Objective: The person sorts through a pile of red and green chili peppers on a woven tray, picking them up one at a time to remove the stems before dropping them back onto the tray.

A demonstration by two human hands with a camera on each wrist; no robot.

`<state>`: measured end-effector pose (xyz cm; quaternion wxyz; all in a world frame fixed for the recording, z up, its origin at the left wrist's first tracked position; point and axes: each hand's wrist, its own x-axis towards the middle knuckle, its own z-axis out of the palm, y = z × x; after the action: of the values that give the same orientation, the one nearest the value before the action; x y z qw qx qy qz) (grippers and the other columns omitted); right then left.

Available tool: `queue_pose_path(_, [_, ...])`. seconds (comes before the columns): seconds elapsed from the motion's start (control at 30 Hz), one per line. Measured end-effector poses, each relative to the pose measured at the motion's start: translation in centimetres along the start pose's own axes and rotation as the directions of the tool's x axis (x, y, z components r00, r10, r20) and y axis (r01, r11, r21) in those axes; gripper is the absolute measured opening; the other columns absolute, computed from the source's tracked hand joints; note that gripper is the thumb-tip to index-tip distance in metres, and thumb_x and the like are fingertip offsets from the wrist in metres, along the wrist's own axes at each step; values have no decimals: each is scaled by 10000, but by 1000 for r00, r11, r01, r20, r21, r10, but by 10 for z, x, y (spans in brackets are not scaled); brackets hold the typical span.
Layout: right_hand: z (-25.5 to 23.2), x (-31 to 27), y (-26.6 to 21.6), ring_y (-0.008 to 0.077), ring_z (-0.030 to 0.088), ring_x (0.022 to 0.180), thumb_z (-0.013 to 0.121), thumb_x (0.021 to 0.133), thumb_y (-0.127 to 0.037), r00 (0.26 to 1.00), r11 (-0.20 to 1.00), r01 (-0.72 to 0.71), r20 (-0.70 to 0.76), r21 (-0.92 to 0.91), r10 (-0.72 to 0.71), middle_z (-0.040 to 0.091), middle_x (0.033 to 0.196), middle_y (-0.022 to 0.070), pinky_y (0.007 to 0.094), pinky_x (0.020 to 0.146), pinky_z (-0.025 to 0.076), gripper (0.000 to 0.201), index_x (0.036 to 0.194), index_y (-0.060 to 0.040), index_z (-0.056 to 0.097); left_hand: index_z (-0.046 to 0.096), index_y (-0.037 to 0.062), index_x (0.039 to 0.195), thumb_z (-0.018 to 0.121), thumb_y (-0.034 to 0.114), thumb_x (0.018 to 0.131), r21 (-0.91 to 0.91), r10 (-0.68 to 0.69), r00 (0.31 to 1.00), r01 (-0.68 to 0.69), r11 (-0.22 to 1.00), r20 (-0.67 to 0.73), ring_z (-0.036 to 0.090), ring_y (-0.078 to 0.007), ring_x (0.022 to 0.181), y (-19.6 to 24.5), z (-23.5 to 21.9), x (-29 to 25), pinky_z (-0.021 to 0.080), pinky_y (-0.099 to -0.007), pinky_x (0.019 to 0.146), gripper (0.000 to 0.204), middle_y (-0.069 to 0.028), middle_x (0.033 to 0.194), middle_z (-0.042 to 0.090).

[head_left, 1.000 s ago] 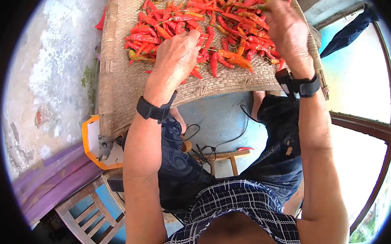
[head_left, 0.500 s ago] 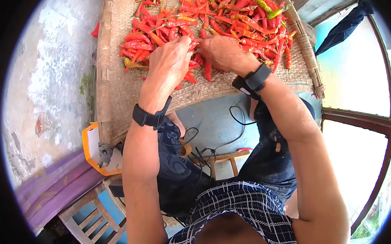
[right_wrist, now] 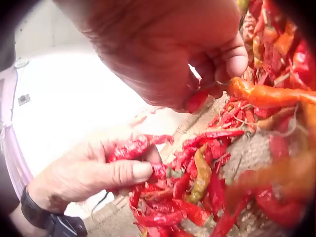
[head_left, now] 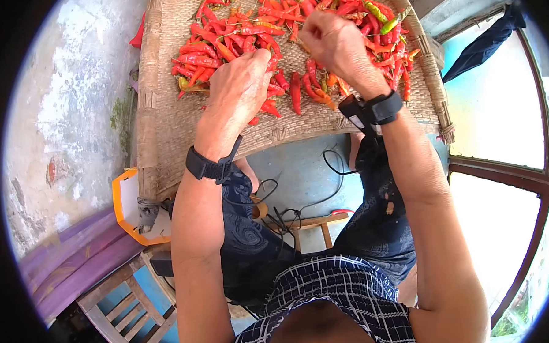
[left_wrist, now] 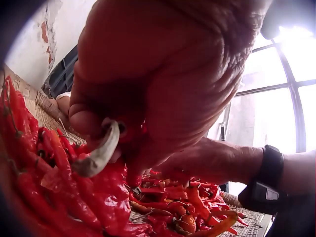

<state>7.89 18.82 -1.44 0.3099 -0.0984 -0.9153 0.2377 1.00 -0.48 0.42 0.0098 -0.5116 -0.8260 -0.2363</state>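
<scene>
Red chilies lie heaped on a woven tray [head_left: 156, 124]. Over the left part of the heap, the left hand [head_left: 237, 87] holds wrinkled red chilies [right_wrist: 131, 148] between thumb and curled fingers, as the right wrist view shows. A pale curved stem [left_wrist: 101, 154] pokes out below its fingers in the left wrist view. The right hand [head_left: 341, 46] is raised over the heap to the right, fingers curled. In the right wrist view a red chili piece [right_wrist: 197, 101] shows in its grip, and an orange chili [right_wrist: 266, 94] is at its fingertips, its stem end towards them.
Green chilies [head_left: 390, 24] lie at the heap's right. Below the tray's near edge are the person's legs, black cables [head_left: 283, 220] and a wooden stool [head_left: 310, 222]. A wooden chair [head_left: 130, 306] stands lower left, a wall [head_left: 57, 107] at left, windows at right.
The right hand came from the far right to beside the left hand, then moved back up and right. Chilies near the middle have shifted, baring some weave. The left hand has stayed nearly in place.
</scene>
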Motion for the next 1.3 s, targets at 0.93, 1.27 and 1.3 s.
queue_pose_path(0.93, [8, -55, -10, 352, 636, 817, 654, 791, -216, 816, 950, 172, 577, -259, 10, 600, 956, 149, 451, 660, 523, 257, 1014, -105, 590, 522, 17, 982, 592, 121, 833, 42, 14, 999, -15, 999, 33, 578, -413, 823, 1, 10, 6, 463, -483, 665, 195, -198, 891, 601])
queue_pose_path(1.27, [-9, -31, -1, 353, 638, 727, 594, 749, -116, 914, 1000, -11, 405, -8, 13, 641, 741, 156, 450, 635, 507, 99, 839, -85, 620, 539, 18, 1024, 598, 126, 833, 17, 13, 1000, -13, 1000, -2, 577, -411, 845, 2, 6, 5, 464, -480, 676, 227, -198, 926, 602])
queue_pose_path(1.3, [-15, -27, 2, 343, 639, 704, 599, 757, -107, 958, 998, 21, 285, 54, -35, 638, 729, 152, 442, 624, 505, 88, 839, -77, 612, 542, 17, 1025, 604, 127, 831, -2, 17, 1000, -17, 1000, -6, 577, -411, 848, 3, 5, 5, 463, -478, 676, 232, -199, 934, 602])
